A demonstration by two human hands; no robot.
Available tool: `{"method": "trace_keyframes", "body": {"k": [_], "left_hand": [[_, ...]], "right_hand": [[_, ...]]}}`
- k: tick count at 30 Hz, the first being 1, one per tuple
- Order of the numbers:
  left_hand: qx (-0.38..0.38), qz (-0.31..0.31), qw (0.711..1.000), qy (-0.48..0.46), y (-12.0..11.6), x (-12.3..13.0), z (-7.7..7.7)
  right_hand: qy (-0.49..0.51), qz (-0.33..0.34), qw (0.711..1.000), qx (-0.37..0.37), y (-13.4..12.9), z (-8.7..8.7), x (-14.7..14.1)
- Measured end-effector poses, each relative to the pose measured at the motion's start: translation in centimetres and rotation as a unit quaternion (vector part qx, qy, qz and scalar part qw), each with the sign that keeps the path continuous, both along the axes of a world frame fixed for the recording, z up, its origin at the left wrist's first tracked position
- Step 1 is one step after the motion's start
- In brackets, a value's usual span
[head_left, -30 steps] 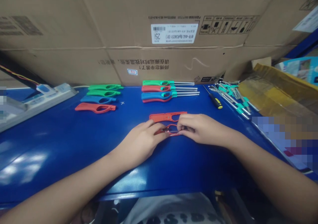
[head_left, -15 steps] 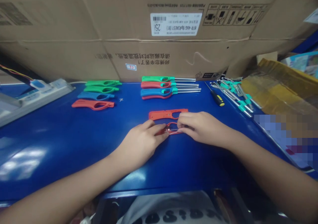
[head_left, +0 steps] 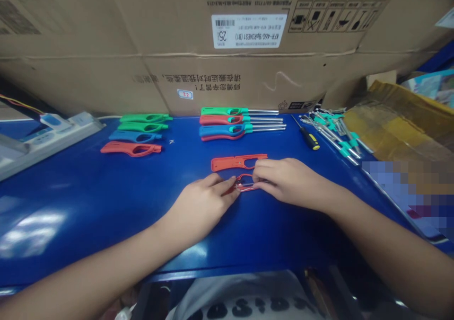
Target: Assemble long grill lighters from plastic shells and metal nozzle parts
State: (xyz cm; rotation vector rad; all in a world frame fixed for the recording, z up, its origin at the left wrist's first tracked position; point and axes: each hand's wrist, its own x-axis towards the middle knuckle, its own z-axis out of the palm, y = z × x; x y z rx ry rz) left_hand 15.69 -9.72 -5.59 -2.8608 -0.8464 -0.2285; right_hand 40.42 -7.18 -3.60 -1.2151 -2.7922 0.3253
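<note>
**Q:** What are the fingers doing?

**A:** Fingers of the right hand curl closed on one end of a red plastic lighter shell, gripping it. Fingers of the left hand close on its other end.

**Q:** Where is the shell?

**A:** Between both hands, over a blue surface, just below a flat orange-red lighter half.

**Q:** And farther out?

**A:** Green, blue and red lighter handles lie in rows at left. Long-nosed lighters sit at centre. A yellow-and-black screwdriver and a heap of metal rods lie at right, beneath a cardboard carton.
</note>
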Motion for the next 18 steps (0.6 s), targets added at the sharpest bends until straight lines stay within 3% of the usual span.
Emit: {"method": "trace_keyframes", "body": {"k": [5, 13, 18], "left_hand": [[-0.003, 0.01, 1.0, -0.013, 0.2, -0.1, 0.0], [-0.027, 0.015, 0.998, -0.047, 0.6, -0.7, 0.0], [-0.016, -0.003, 0.999, -0.051, 0.5, -0.6, 0.0]], "right_hand": [[0.022, -0.004, 0.999, -0.025, 0.2, 0.2, 0.3], [0.076, 0.054, 0.989, -0.117, 0.3, 1.3, 1.5], [0.094, 0.0, 0.992, -0.09, 0.8, 2.1, 3.1]]}}
